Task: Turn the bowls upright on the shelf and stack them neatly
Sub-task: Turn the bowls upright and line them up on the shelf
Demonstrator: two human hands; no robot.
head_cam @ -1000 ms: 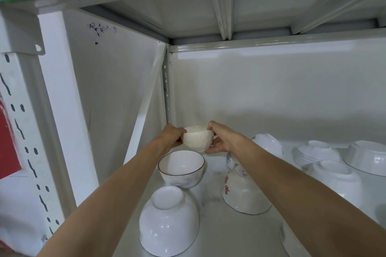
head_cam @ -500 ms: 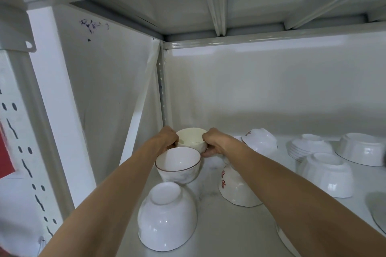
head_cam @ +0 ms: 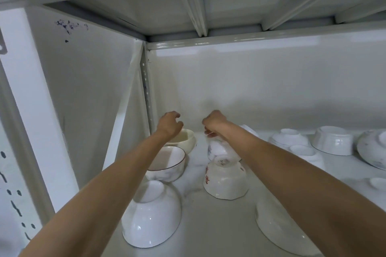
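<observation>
While both bare forearms reach deep into the white metal shelf (head_cam: 208,225), the left hand (head_cam: 170,124) hangs just above a small cream ceramic bowl (head_cam: 186,141) that stands upright in the back left corner; its fingers are loosely curled and hold nothing. The right hand (head_cam: 214,123) is also empty, fingers bent downward, its fingertips (head_cam: 210,132) just over an upturned white bowl with grey markings (head_cam: 217,149); whether they touch it I cannot tell.

In front of the cream bowl, touching or nearly touching it, stands an upright white bowl with a thin brown rim (head_cam: 167,164), partly hidden by the left forearm. Nearer the camera sits a large glossy white bowl turned upside down (head_cam: 151,215). To its right, an inverted white bowl with red lettering (head_cam: 225,179) leans slightly, just in front of the grey-marked one.

Under the right forearm another overturned white bowl (head_cam: 277,229) shows near the shelf's front edge. Along the back right lie more white dishes, all bottom up: a stack of shallow white bowls (head_cam: 289,139), a ribbed white bowl (head_cam: 333,141), and a speckled white bowl (head_cam: 373,150) at the picture's edge.
</observation>
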